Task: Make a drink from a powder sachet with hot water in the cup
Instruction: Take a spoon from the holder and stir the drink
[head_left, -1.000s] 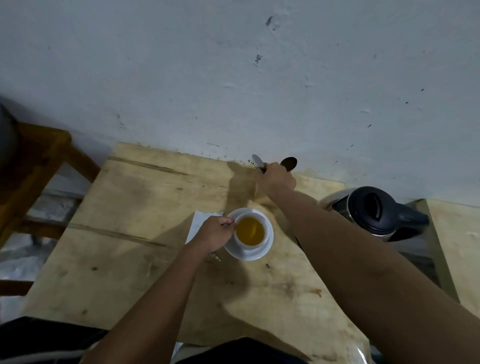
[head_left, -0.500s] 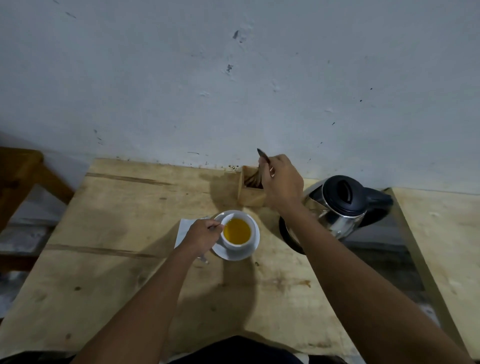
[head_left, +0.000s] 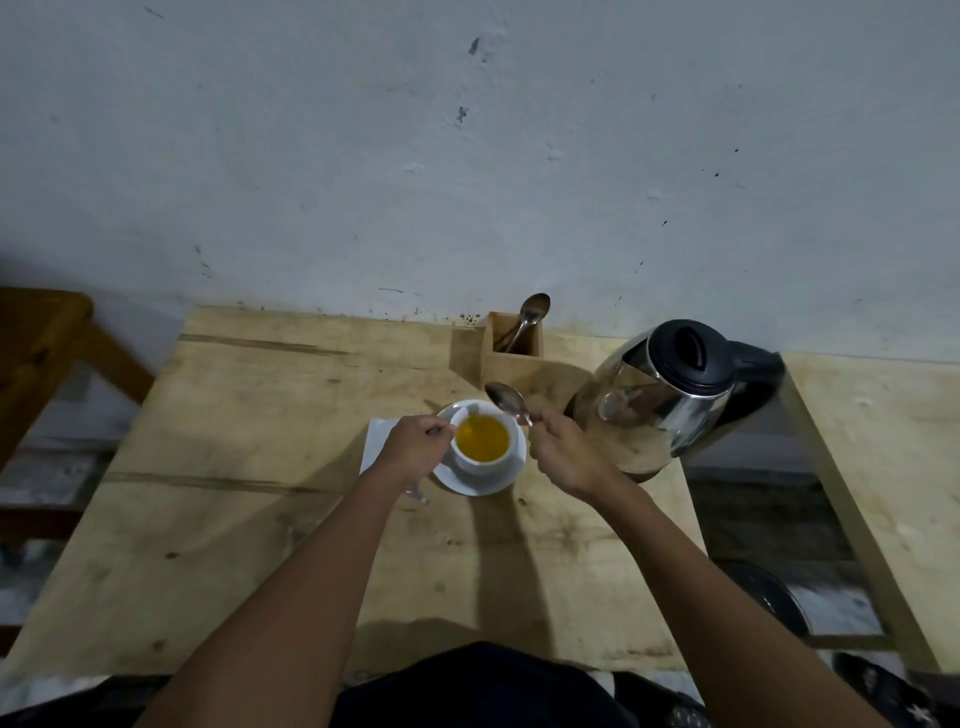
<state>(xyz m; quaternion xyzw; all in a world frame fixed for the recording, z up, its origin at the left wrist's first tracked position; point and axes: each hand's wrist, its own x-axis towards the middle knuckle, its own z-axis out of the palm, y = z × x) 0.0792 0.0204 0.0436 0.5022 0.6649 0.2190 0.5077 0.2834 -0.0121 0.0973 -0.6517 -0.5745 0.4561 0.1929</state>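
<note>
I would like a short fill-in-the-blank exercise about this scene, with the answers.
1. The right hand holds a ____.
2. The cup stands on a white ____.
3. The liquid in the cup is ____ in colour.
4. The wooden holder stands to the ____ of the kettle.

Answers: spoon; saucer; yellow; left

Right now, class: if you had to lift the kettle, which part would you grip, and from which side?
Grip the kettle by its black handle, coming in from the right. The handle loops out on the side away from the cup, leaving room for fingers, and probably stays cooler than the shiny steel body.
</note>
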